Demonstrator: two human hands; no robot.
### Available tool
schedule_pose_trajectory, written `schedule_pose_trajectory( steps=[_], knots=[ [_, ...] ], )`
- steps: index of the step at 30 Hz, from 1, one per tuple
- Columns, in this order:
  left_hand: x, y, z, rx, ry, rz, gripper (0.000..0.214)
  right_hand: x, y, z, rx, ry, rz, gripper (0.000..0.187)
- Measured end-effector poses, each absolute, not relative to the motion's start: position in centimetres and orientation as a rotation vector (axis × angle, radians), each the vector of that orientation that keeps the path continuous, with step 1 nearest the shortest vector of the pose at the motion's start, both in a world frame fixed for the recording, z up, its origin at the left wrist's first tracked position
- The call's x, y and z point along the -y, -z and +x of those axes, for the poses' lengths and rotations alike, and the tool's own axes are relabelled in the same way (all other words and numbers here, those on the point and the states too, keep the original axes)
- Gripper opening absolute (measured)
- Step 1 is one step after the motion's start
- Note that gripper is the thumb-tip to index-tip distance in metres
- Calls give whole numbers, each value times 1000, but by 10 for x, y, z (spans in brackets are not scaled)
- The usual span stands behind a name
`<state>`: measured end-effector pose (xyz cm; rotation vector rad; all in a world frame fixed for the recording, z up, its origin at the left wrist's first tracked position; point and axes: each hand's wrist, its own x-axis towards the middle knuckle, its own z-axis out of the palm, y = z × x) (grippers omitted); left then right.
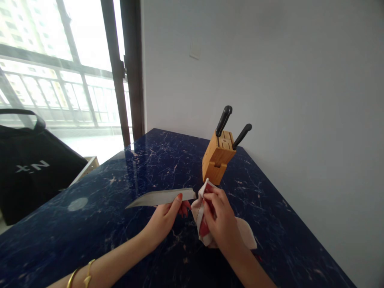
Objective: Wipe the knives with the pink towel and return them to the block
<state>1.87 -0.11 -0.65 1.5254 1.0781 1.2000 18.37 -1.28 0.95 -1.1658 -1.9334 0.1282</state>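
A kitchen knife (162, 197) is held level above the table, its pointed tip to the left. My left hand (169, 214) grips the blade near the handle end, thumb on its upper face and fingers underneath. In my right hand (220, 210) is a white and red cloth (199, 212), bunched at the knife's handle end. The cloth covers most of the handle, so I cannot tell whether the fingers grip the handle through it. Part of the cloth hangs out below the right hand.
Just beyond my hands stands a wooden knife block (214, 160) with two black-handled knives (224, 120) in it. The dark blue marbled table (168, 164) meets a white wall. A black bag (33, 168) is at the left, by the window.
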Motion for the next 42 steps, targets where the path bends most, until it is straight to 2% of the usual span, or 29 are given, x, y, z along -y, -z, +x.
schedule_pose_trajectory(
  steps=[4, 12, 30, 35, 42],
  knots=[
    [3, 5, 19, -1087, -1207, 1536, 40, 17, -10, 180, 2015, -147, -1139, 25],
    [0, -3, 15, -1114, -1279, 1483, 41, -1, -9, 203, 1781, -62, -1232, 12],
    [-12, 2, 10, -1028, -1346, 1232, 39, -3, -9, 209, 1832, -68, -1254, 22],
    [-16, 1, 8, -982, -1277, 1001, 32, -4, -7, 207, 1950, -41, -1267, 27],
    [-18, 1, 7, -791, -1162, 684, 16, -2, -14, 208, 2075, 147, -1358, 17]
  ],
)
